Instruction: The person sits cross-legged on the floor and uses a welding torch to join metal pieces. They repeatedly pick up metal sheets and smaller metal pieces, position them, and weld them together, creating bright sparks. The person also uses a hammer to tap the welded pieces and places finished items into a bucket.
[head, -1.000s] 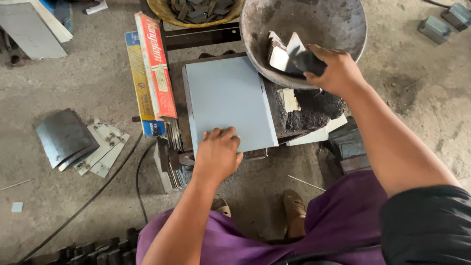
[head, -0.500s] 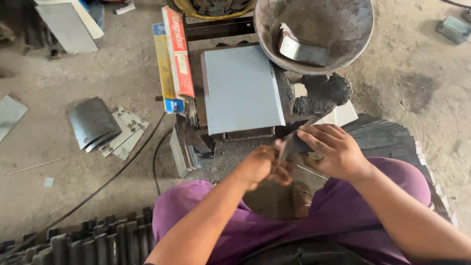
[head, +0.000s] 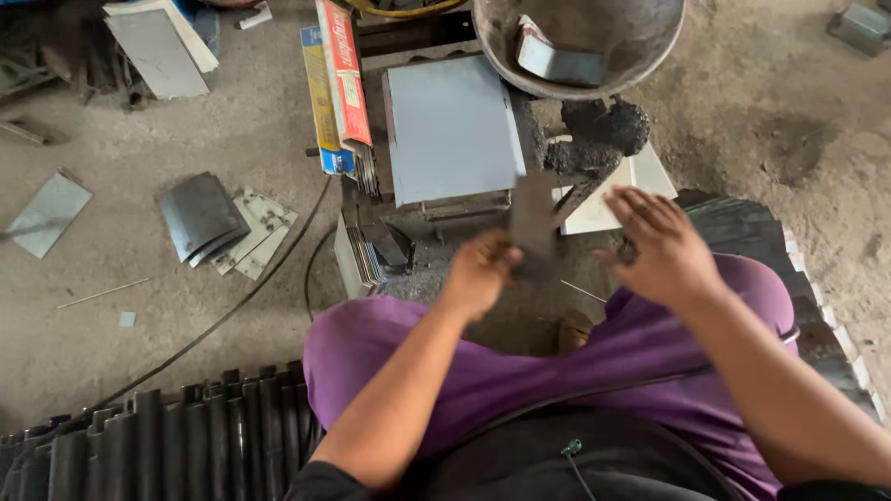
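Left hand clenched around the lower end of a dark metal plate, which stands roughly upright above the knuckles (blurred, so edges are hard to read). Plate sits just in front of the grey flat sheet on the low work stand.

Right hand released, fingers spread, palm down, near the plate on its right side but apart from it; not holding anything visible.

Both hands hover over the lap in purple trousers.

Beyond: a metal bowl holding a small grey block, a lump of black material below it. Long red-and-yellow boxes lie left of the sheet. Curved dark plates rest on the concrete floor farther left.
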